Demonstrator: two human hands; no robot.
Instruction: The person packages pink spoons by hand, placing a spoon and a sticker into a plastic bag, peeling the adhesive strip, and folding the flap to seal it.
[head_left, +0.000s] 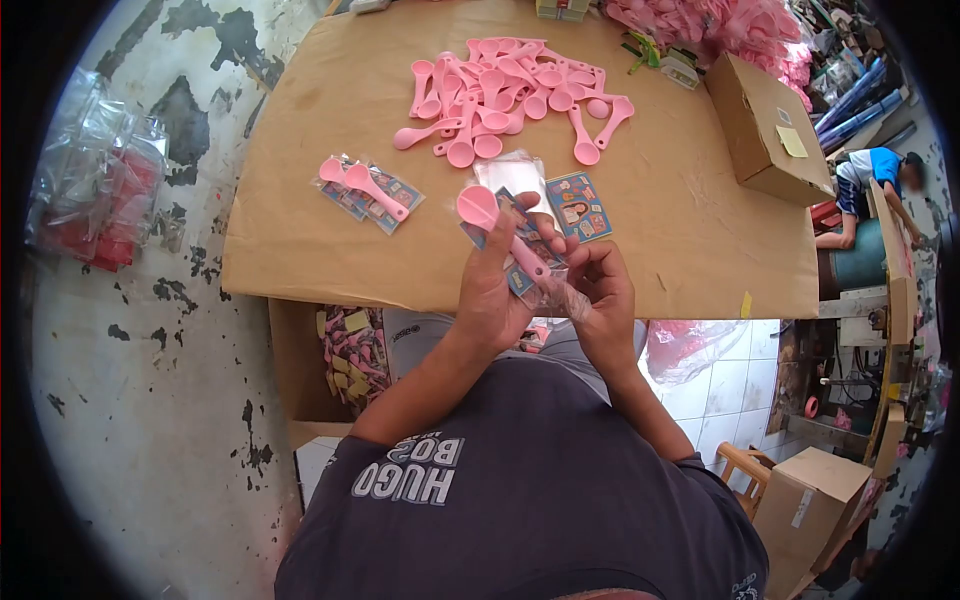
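Observation:
A pink measuring spoon (478,207) with a dark blue printed card (519,279) lies in a clear plastic bag (563,298), held above the table's near edge. My left hand (492,285) grips this packet, thumb across the spoon. At the bag's lower end, my right hand (606,300) has its fingers closed on the plastic. Just beyond my hands are a stack of clear bags (515,173) and blue printed cards (580,207). To the left lie packets with pink spoons (375,190) and blue cards.
A pile of loose pink spoons (500,90) covers the table's far middle. A cardboard box (765,130) stands at the right, with green-handled snips (643,52) nearby. Under the table is a box of packets (355,365). Another person (872,170) is at the far right.

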